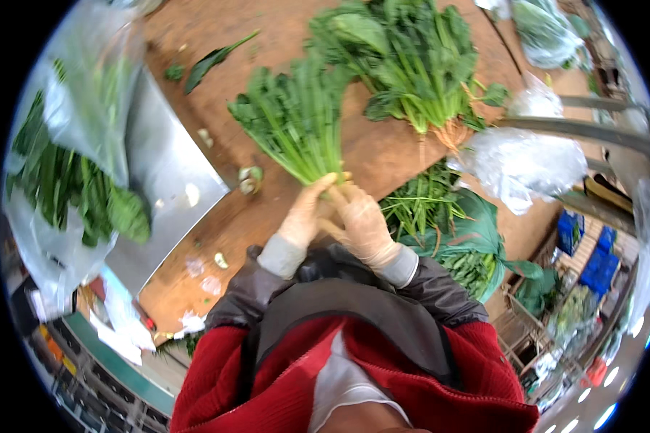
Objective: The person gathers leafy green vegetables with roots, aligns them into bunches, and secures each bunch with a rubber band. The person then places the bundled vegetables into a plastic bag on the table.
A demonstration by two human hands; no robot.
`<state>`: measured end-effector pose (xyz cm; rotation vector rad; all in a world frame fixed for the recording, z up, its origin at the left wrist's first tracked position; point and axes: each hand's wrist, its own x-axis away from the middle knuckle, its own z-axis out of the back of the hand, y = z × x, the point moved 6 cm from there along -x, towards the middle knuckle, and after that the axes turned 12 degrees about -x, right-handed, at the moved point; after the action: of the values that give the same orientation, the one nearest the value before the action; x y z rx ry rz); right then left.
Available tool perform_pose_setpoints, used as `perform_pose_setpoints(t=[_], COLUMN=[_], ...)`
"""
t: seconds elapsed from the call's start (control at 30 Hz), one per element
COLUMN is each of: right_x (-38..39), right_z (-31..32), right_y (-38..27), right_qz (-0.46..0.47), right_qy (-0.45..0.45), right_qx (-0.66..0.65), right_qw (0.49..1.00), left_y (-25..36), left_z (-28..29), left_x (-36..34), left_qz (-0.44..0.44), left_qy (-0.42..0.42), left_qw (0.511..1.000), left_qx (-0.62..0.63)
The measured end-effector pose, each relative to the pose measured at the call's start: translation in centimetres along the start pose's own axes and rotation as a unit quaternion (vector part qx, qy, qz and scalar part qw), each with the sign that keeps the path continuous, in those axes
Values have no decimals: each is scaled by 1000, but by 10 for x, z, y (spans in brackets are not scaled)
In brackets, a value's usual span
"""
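Observation:
A bunch of leafy greens (300,123) with long pale-green stems lies on the brown tabletop (260,238), leaves pointing away from me. My left hand (307,213), in a pale glove, closes round its stem ends. From the other side my right hand (361,220), gloved alike, grips the same stem ends; its fingertips are partly hidden. Just beyond on the right rests a larger heap of spinach (404,65) with pinkish roots showing. A green bag (469,231) of thin-stemmed greens sits to the right of my right hand.
On the left a metal sheet or tray (166,173) bears a clear plastic bag (97,94) and dark leafy greens (65,177). Scraps (249,179) and a loose leaf (213,63) dot the table. Crumpled clear plastic (520,162) lies by a metal rail (585,130) at right.

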<state>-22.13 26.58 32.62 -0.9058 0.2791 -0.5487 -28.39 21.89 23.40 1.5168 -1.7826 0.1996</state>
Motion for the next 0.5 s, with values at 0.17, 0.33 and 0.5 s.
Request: perform_pose_setpoints(t=[0.17,0.33,0.5], right_x=[-15,-37,-12], right_z=[130,155,163], right_y=[80,125,160], right_qz=[-76,-148,-250], right_qy=[303,308,397], right_qx=[-8,109,-239], right_qw=[950,934,850], left_y=[24,40,36], left_z=[-7,-21,-14], left_x=[0,1,0], left_qz=[-63,-94,-98], left_qy=[-101,-150,-145], left_qw=[991,983,982], left_qx=[65,56,70])
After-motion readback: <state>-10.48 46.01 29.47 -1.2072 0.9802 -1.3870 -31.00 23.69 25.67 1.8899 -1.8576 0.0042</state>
